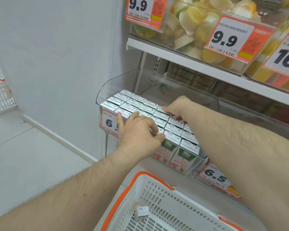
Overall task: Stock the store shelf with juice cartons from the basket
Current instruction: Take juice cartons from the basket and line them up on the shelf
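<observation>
My left hand (137,130) spread flat on juice cartons (158,119) at the clear shelf bin's (118,80) front edge; my right hand (177,105) further back, fingers curled onto carton tops, grip unclear; one carton (142,212) in white basket (165,189) below

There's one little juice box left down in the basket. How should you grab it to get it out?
Come straight down from above, since the basket is open on top and its slatted walls block the sides. The last carton lies tilted on the basket floor near the left wall, so pinch it across its two narrow sides, thumb on one and fingers on the other. It looks small and light, so one hand should do.
</observation>
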Demonstrator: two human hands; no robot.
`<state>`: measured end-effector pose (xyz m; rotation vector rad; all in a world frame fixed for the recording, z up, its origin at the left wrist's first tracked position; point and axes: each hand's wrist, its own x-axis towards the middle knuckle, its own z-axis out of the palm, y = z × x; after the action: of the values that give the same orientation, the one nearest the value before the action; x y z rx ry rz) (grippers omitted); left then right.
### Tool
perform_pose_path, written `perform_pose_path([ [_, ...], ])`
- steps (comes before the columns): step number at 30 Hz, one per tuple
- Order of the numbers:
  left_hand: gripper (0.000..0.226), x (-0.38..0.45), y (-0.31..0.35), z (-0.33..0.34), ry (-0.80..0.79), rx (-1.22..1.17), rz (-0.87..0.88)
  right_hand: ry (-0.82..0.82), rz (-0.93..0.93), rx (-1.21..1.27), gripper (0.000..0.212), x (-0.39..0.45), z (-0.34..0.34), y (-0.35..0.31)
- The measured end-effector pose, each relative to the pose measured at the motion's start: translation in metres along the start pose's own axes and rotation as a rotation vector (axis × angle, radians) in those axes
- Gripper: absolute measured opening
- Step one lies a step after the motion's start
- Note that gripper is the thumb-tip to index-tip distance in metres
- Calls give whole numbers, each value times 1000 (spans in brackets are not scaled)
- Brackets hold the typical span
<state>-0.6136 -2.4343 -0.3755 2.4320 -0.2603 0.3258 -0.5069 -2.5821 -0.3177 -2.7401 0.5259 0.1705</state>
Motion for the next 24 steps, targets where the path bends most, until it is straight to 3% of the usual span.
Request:
perform_pose_path([
  [2, 13, -4, 3, -2, 61, -20, 57, 163, -34, -35, 44, -8, 2, 1],
  [7, 8, -22, 13, -9, 187, -168, 194, 446, -138, -24, 16, -51, 4, 12],
  [14, 13, -62, 29, -3, -80, -382, 93, 621, -327, 99, 28, -137, 15, 59],
  [18, 12, -88, 37, 14, -254, -285, 127, 827, -711, 42, 29, -176, 54, 100],
  [20, 13, -98, 36, 27, -349, -196, 163, 801, -814, 50, 25, -186, 76, 124],
  [24, 8, -113, 21, 59, -547, 17, 229, 565, -737, 37, 37, -199, 119, 170],
])
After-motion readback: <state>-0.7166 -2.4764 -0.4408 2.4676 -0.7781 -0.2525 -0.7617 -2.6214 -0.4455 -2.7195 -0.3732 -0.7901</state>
